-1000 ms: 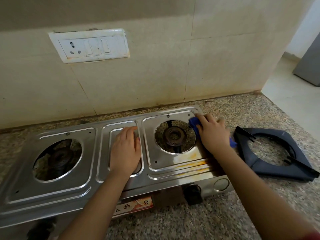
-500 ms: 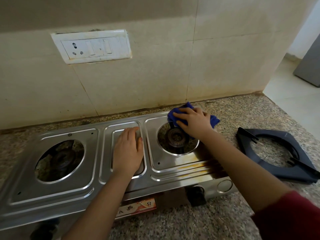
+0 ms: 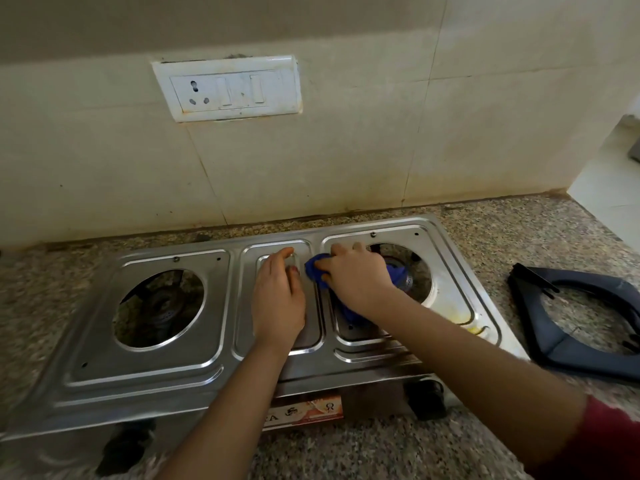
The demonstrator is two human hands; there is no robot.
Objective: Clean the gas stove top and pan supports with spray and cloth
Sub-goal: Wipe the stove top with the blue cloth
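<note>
— Two hands are planted on the stove top (image 3: 104, 358): the left hand (image 3: 277, 299) is laid flat, fingers straight, while the cloth (image 3: 315, 271) is gripped by the right hand (image 3: 356, 282), just beside it.
— Risk?
— The cloth's tail could be snagged in the burner opening (image 3: 420, 268) right of that hand.

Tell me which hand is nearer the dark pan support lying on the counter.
Right. The right hand holds the blue cloth on the stove's right burner panel, apart from the pan support to its right; the left hand rests on the middle panel, farther away.
</note>
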